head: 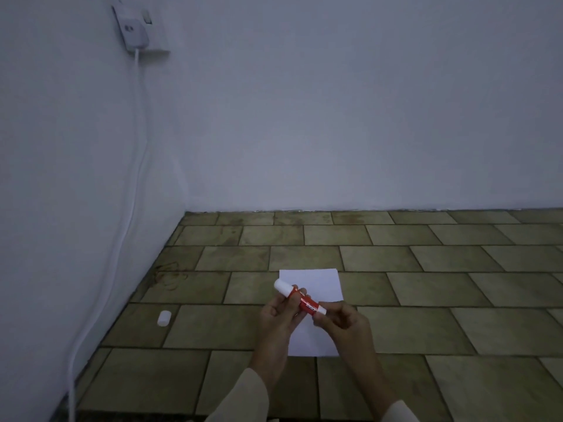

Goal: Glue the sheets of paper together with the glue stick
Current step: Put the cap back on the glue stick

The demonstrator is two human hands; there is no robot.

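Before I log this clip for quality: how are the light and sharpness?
Head view: dim, bluish light, no glare; glue stick label smeared and unreadable; both hands soft; paper a flat white patch; wide-angle lens bends the cable.

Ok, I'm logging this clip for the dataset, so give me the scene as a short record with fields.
surface: olive tiled floor
paper: white paper sheet flat on the floor, partly hidden by the hands
tool: red and white glue stick, held above the sheet
left hand: grips the stick's body
right hand: pinches the stick's base end
loose item: small white cylinder on the floor, to the left
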